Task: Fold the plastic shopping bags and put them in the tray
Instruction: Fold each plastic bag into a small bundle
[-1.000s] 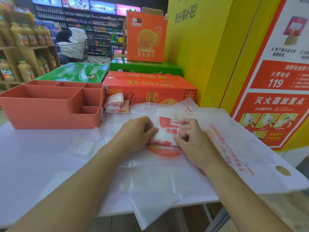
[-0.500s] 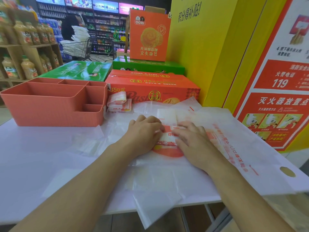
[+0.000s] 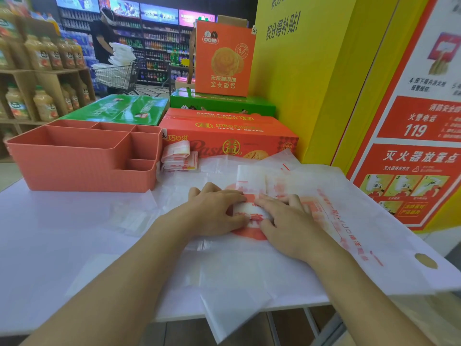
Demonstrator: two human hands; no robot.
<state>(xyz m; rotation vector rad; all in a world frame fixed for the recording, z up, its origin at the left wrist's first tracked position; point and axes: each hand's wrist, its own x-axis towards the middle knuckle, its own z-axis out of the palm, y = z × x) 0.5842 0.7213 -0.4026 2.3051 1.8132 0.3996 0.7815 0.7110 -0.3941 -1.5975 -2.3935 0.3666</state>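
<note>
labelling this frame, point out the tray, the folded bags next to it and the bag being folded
pink tray point(image 3: 82, 171), head view, front wall
folded bags point(image 3: 178, 158), head view, middle of stack
bag being folded point(image 3: 250, 174), head view, flat far end

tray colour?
The tray is plain salmon-orange, inside and out; the head view, the only one, shows it.
</note>
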